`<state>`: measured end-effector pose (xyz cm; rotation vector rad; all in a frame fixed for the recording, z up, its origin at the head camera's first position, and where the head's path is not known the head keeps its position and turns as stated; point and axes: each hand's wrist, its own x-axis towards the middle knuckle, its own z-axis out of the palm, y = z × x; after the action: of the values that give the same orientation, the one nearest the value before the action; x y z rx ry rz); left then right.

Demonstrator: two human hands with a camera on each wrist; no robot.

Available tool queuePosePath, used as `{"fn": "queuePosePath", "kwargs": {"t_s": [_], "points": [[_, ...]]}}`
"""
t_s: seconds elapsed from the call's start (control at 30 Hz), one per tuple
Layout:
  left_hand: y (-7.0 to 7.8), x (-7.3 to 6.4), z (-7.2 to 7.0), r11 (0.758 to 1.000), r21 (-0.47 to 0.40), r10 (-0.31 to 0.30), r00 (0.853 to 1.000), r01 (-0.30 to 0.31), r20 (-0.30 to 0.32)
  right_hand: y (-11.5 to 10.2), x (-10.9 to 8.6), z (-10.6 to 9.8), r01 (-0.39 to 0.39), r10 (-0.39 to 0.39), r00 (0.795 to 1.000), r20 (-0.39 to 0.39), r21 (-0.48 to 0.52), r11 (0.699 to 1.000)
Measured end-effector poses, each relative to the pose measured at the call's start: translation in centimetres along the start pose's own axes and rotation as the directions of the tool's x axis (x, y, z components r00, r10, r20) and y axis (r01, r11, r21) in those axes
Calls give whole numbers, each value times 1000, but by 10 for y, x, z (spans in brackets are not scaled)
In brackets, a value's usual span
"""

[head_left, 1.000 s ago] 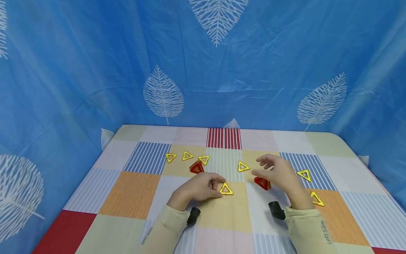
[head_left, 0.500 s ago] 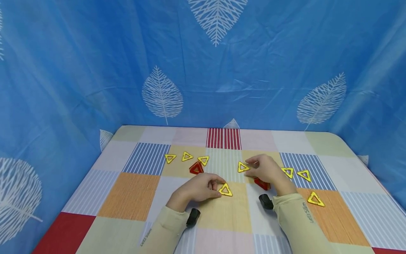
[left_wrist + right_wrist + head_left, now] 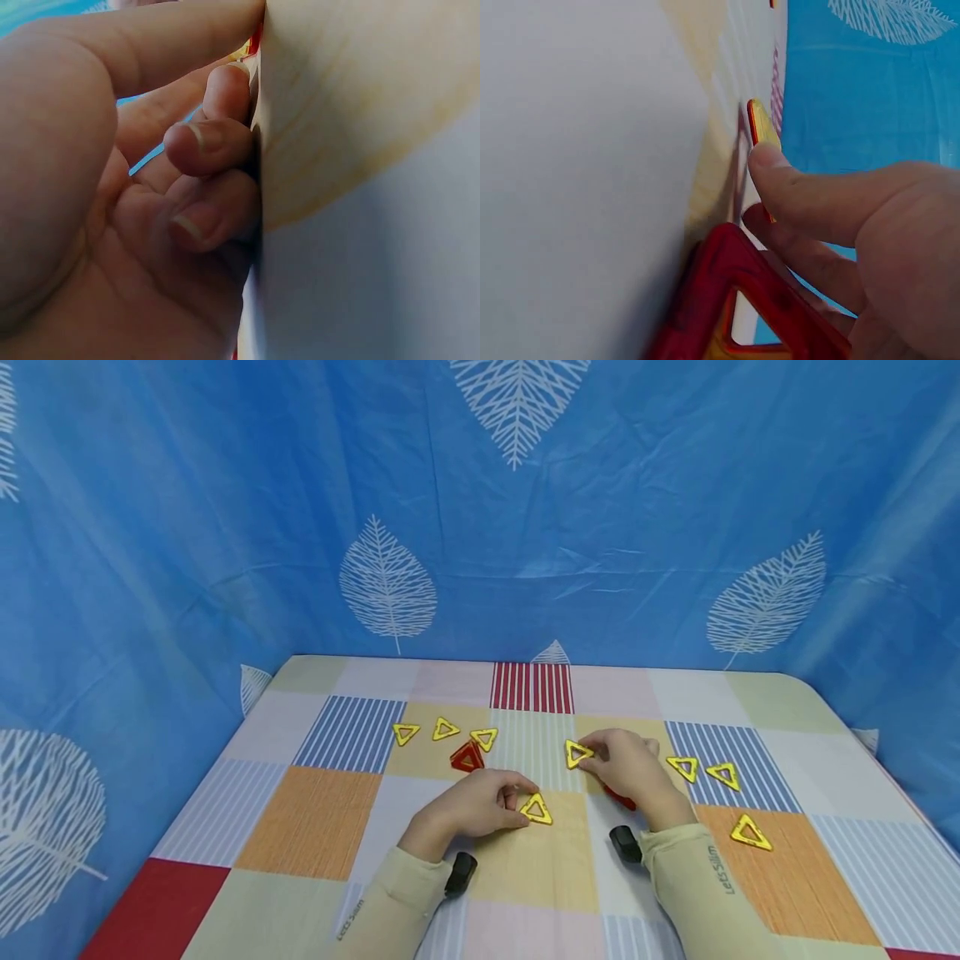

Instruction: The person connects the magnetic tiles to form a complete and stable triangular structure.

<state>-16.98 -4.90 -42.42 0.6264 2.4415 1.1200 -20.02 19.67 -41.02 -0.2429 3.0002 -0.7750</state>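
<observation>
My left hand [image 3: 480,802] pinches a yellow hollow triangle tile [image 3: 537,820] by its left edge, thumb and index finger at two of its corners, low over the table. In the left wrist view the other fingers curl beside the cloth and this tile is hidden. My right hand [image 3: 630,764] pinches a second yellow triangle tile [image 3: 569,754] between thumb and fingers. The right wrist view shows this tile [image 3: 762,120] edge-on, tilted up off the cloth. Under the right palm stands a red triangular piece [image 3: 701,300], partly covered by the hand in the head view.
Another red triangular piece [image 3: 459,760] stands left of centre, with several yellow triangles [image 3: 446,722] lying behind it. More yellow triangles lie to the right, one [image 3: 750,842] on an orange square. Blue leaf-print curtain [image 3: 600,527] encloses the patchwork-covered table [image 3: 300,877].
My right hand has moved left from beside the far yellow tile, taken hold of it and tilted it slightly. A yellow triangle at the right came out from behind the wrist. The left hand stayed put.
</observation>
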Motion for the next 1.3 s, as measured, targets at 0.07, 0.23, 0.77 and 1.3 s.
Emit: {"fn": "queuePosePath", "kwargs": {"t_s": [0.07, 0.23, 0.77, 1.3], "points": [[0, 0, 0, 1000, 4, -1, 1000, 1, -4, -2, -2, -1, 0, 0, 1000, -13, -15, 1000], [0, 0, 0, 1000, -11, -18, 1000, 18, -9, -8, -12, -7, 59, -58, 998, -24, 22, 998], [-4, -2, 0, 1000, -17, -4, 1000, 4, -22, -23, -30, -7, 219, -311, 917, 249, 337, 916], [-1, -2, 0, 999, -13, -30, 997, 29, -73, -18, -26, 20, 189, -314, 928, 198, 477, 859]]}}
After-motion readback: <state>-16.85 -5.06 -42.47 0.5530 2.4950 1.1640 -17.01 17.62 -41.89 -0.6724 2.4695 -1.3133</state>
